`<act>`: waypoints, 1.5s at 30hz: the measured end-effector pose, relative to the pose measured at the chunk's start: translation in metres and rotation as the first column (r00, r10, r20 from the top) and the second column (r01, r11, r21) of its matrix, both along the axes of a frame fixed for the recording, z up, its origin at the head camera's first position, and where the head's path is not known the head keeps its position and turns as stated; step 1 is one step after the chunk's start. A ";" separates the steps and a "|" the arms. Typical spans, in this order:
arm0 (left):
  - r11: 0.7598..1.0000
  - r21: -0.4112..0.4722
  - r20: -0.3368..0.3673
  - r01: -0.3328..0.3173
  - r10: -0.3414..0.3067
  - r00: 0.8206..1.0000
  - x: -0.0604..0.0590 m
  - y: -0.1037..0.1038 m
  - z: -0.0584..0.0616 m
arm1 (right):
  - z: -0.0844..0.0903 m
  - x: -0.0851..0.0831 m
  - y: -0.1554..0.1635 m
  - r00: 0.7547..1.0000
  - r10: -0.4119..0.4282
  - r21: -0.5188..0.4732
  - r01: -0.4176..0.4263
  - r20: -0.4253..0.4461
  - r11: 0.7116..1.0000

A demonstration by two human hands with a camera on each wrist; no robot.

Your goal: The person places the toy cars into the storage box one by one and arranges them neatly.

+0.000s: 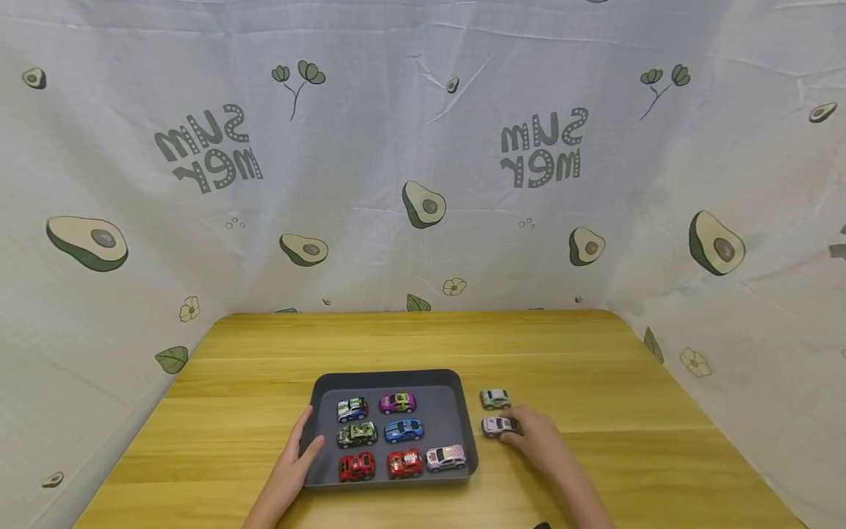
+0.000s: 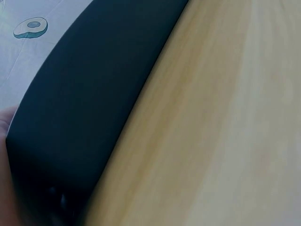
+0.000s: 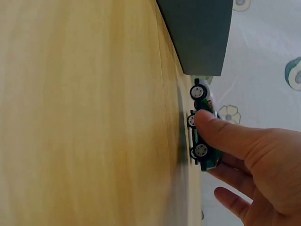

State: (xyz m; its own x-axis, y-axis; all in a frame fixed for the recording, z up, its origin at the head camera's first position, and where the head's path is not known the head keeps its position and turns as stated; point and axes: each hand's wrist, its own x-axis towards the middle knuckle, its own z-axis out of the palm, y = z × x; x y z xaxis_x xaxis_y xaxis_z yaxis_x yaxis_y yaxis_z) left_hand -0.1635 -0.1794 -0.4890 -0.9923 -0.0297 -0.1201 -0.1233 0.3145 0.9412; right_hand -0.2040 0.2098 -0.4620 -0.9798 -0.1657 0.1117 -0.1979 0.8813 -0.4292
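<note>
A dark grey tray (image 1: 438,405) lies on the table, and my left hand (image 1: 289,457) grips its left side with the thumb over the rim. In the left wrist view, the tray's outer wall (image 2: 94,89) fills the left part, with a sliver of the hand at the edge. To the right of the tray, my right hand (image 1: 543,439) pinches a pale lilac toy car (image 1: 494,425) between thumb and fingers. The right wrist view shows the car's wheels (image 3: 201,150) close to the tabletop. Just behind it sits a pale green toy car (image 1: 495,399).
Inside the tray are several toy cars: a white-and-blue one (image 1: 352,409), a purple one (image 1: 398,402), a camouflage one (image 1: 357,435), a blue one (image 1: 404,430), two red ones and a white-and-pink one (image 1: 446,458). A printed curtain (image 1: 370,147) hangs around the wooden table (image 1: 595,367).
</note>
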 end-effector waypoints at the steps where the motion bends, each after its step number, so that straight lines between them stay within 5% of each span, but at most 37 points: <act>1: 1.000 -0.002 -0.001 0.000 0.000 1.000 0.000 0.000 0.000 | 0.001 0.000 -0.001 1.000 0.000 -0.001 0.000 -0.007 1.000; 12: 1.000 -0.011 0.000 -0.005 0.005 1.000 0.001 0.000 0.002 | 0.028 0.008 -0.020 0.998 0.009 -0.032 -0.011 -0.058 0.999; 19: 1.000 -0.025 0.003 -0.006 0.006 1.000 0.001 0.000 0.002 | 0.043 0.009 -0.041 0.982 0.083 0.011 -0.082 -0.172 0.997; 35: 1.000 -0.005 0.009 -0.011 0.011 1.000 0.001 0.001 0.002 | 0.026 0.000 -0.079 0.952 0.246 0.060 -0.239 -0.183 0.969; 45: 1.000 0.009 0.009 0.004 -0.004 1.000 0.000 0.001 0.000 | 0.013 -0.002 -0.088 0.957 0.258 0.148 -0.238 -0.136 0.960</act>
